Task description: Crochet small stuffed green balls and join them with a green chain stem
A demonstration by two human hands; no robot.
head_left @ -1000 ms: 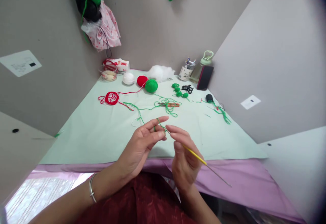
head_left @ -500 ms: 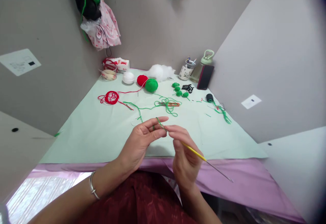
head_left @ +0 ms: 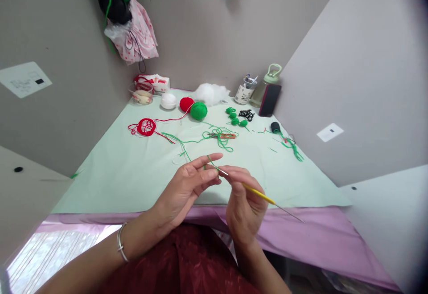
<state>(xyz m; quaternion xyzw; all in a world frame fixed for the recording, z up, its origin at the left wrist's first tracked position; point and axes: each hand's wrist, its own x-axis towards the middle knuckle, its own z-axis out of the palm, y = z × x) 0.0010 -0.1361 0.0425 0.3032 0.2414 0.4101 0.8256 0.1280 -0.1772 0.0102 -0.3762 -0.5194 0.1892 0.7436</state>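
Observation:
My left hand (head_left: pixel 192 182) is closed, thumb pressed to fingers, with green yarn (head_left: pixel 209 161) looped over its raised index finger. The small piece pinched at the fingertips is mostly hidden. In my right hand (head_left: pixel 245 205) is a crochet hook (head_left: pixel 258 193) with a yellow grip, its metal tip meeting the yarn beside my left thumb. The hook's other thin metal end points down to the right. From my left hand the strand runs back to a loose green tangle (head_left: pixel 220 139) lying over orange-handled scissors (head_left: pixel 230 136), near a green yarn ball (head_left: pixel 199 111).
At the left lies a red yarn coil (head_left: pixel 146 127), with a red ball (head_left: pixel 186 104) and white ball (head_left: pixel 168 101) behind. Small green crocheted pieces (head_left: pixel 234 121), a black spool (head_left: pixel 275 127), a phone (head_left: pixel 270 100), a bottle (head_left: pixel 264 87) and a pen cup (head_left: pixel 245 92) stand right.
The hook has turned to a flatter slant, its rear end rising, and more of its metal shaft shows near the tip. My left hand stays almost in place.

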